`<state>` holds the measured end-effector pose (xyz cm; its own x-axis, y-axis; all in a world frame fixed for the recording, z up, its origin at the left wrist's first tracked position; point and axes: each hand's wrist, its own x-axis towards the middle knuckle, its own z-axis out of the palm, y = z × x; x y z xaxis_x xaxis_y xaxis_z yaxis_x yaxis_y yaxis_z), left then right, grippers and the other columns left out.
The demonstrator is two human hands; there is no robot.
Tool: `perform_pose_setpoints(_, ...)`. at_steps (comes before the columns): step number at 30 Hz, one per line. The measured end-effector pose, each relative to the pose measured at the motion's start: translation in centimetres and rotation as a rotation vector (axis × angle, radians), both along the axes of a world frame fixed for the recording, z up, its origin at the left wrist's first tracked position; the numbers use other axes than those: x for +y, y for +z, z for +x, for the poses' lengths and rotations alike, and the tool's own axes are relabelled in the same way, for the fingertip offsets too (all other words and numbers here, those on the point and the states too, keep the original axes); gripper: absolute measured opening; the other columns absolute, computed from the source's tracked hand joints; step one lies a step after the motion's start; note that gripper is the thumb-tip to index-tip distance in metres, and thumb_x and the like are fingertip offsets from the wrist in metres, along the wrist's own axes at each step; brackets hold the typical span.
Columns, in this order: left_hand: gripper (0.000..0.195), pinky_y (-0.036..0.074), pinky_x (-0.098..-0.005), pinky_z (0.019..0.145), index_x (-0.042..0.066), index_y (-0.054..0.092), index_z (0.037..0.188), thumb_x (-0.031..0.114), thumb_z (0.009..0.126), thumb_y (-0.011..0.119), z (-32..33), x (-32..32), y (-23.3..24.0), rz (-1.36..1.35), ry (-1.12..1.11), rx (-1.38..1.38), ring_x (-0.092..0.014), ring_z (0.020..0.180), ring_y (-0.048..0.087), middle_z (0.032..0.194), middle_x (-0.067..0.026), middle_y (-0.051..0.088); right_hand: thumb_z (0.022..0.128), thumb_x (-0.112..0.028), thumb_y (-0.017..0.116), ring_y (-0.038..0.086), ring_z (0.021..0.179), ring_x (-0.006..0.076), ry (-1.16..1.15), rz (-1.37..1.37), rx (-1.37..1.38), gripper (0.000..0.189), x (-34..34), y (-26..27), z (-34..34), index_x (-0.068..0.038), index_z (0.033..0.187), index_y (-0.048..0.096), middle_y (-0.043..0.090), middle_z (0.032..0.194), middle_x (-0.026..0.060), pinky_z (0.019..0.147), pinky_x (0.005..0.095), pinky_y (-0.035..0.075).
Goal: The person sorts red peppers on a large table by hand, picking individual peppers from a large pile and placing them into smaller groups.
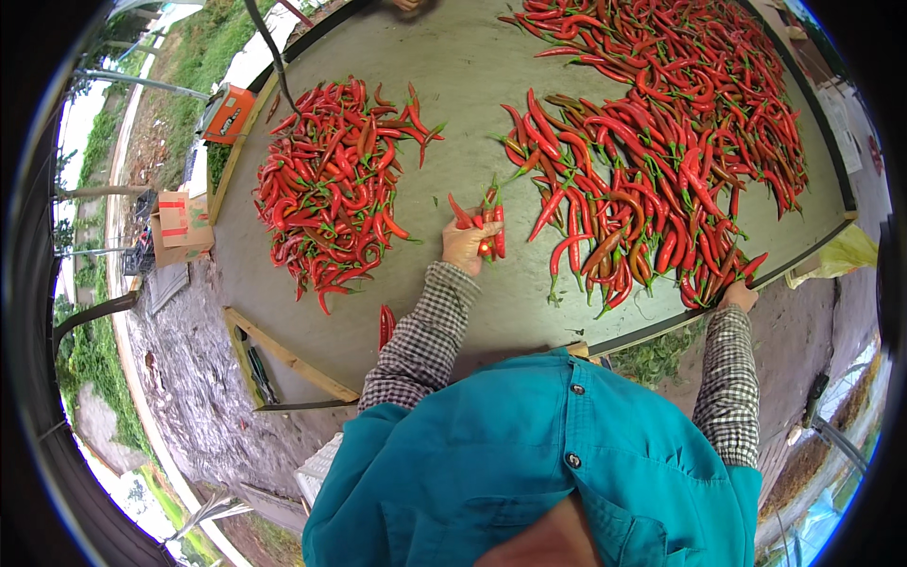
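Several red chili peppers [499, 230] are gripped in my left hand [464, 244], over the grey tabletop [453, 78] between two heaps. To its left lies a smaller heap of red chilies [333, 184]. A larger spread of red and brownish chilies [638, 170] covers the right side, many with green stems. My right hand [738, 295] is at the near right corner of that spread, beside the table edge. Its fingers are partly hidden among the chilies, so I cannot tell whether it grips any. A few chilies [386, 326] lie apart, beside my left forearm.
Another person's hand [407, 3] shows at the far table edge. A wooden strip [297, 354] closes off the near left corner, where a green-handled tool [262, 375] lies. Cardboard boxes [181, 227] stand beyond the left edge. A dark curved pole [269, 42] rises at the upper left.
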<state>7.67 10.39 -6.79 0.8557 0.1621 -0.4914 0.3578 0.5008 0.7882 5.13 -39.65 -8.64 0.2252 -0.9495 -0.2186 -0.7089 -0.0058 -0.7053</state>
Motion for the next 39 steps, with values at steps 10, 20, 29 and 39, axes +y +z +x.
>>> perform_pose_setpoints(10,0.047,0.047,-0.0316,0.073,-0.004,0.051,0.103,-0.004,0.058,0.066,6.8,12.0,0.4,0.975,0.12,-0.042,-0.021,0.081,0.057,0.094,-0.0132,0.058,0.081,-0.02,0.049,0.047,0.105,0.0356,-0.004,0.044,0.031,0.049,0.8,0.8,0.5,0.008,0.118,0.035,0.045,0.117,0.0244,0.089,0.0384,0.037)
perform_pose_setpoints(20,0.029,0.048,-0.031,0.071,0.001,0.057,0.093,0.008,0.065,0.062,5.8,6.6,-0.5,1.375,-0.288,-0.151,-0.024,0.077,0.061,0.085,-0.0151,0.061,0.08,-0.022,0.049,0.049,0.103,0.0361,0.013,0.003,0.06,0.047,0.5,0.6,0.1,0.008,0.114,0.038,0.047,0.114,0.0256,0.087,0.0394,0.037)
perform_pose_setpoints(29,0.027,0.046,-0.0362,0.065,-0.002,0.055,0.092,0.018,0.075,0.062,3.2,2.2,-4.5,1.543,-0.618,-0.063,-0.026,0.074,0.058,0.079,-0.0137,0.058,0.08,-0.021,0.048,0.048,0.102,0.0359,0.011,-0.006,0.038,0.042,0.6,0.3,0.3,0.008,0.11,0.041,0.048,0.111,0.0252,0.087,0.0402,0.036)
perform_pose_setpoints(39,0.023,0.045,-0.0261,0.054,0.001,0.048,0.104,0.017,0.088,0.046,0.5,-0.6,2.4,-0.322,-0.376,-0.057,-0.012,0.065,0.053,0.081,-0.0045,0.055,0.081,-0.022,0.05,0.049,0.103,0.0355,0.013,-0.051,0.115,0.045,1.0,1.0,0.3,0.008,0.112,0.039,0.048,0.112,0.0257,0.087,0.0389,0.037)
